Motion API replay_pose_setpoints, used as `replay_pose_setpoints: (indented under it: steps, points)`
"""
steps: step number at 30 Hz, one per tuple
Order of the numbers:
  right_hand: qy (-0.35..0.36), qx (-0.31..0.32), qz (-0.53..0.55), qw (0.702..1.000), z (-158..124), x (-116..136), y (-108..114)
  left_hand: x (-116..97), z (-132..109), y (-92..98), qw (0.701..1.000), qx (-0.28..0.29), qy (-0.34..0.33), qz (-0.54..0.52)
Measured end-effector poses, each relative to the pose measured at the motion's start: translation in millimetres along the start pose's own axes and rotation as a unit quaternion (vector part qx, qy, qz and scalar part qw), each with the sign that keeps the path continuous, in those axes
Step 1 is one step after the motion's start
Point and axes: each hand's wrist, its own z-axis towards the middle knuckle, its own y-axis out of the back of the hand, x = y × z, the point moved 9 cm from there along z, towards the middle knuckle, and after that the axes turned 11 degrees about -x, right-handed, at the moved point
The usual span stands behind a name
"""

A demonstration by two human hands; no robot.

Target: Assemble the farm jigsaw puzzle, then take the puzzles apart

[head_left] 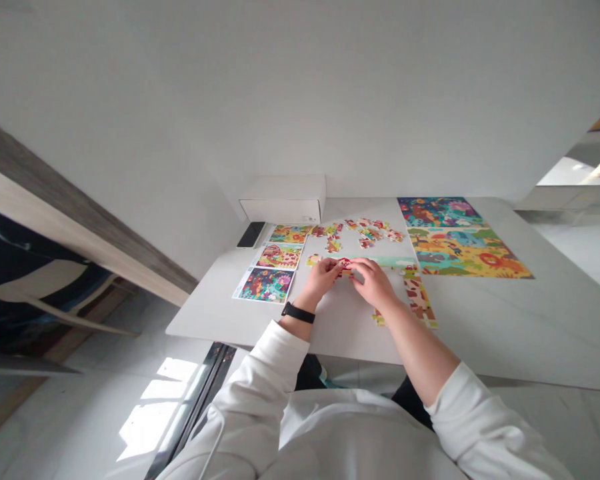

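Observation:
My left hand (321, 277) and my right hand (373, 280) meet over the white table (505, 313), fingers pinched together on a red jigsaw piece (345, 263). The piece sits at the top edge of a partly built puzzle border (419, 298) that runs right and then down toward me. A black band is on my left wrist. Several loose jigsaw pieces (365, 232) lie scattered just beyond my hands.
Two finished puzzles (455, 237) lie at the right. Three picture cards (279, 256) lie in a column at the left, with a black phone (251, 235) beside them. A white box (283, 199) stands against the wall.

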Motion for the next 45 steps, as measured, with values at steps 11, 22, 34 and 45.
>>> replay_pose_setpoints:
  steps: [11,22,34,45]
  points:
    - [-0.033,0.028,-0.057,0.997,-3.5,-10.7,-10.6,-11.9,21.0,74.8,0.961,-0.176,-0.035,0.212]
    - [-0.025,0.161,-0.163,0.973,25.6,11.1,-42.4,-13.7,22.0,57.4,0.926,-0.109,-0.105,0.345]
    - [-0.035,0.094,-0.141,0.985,16.4,-5.5,-57.3,-8.7,21.5,42.4,0.924,-0.056,-0.128,0.357]
    - [-0.038,0.120,-0.154,0.980,19.1,1.2,-65.6,-5.7,20.0,29.9,0.897,0.000,-0.161,0.412]
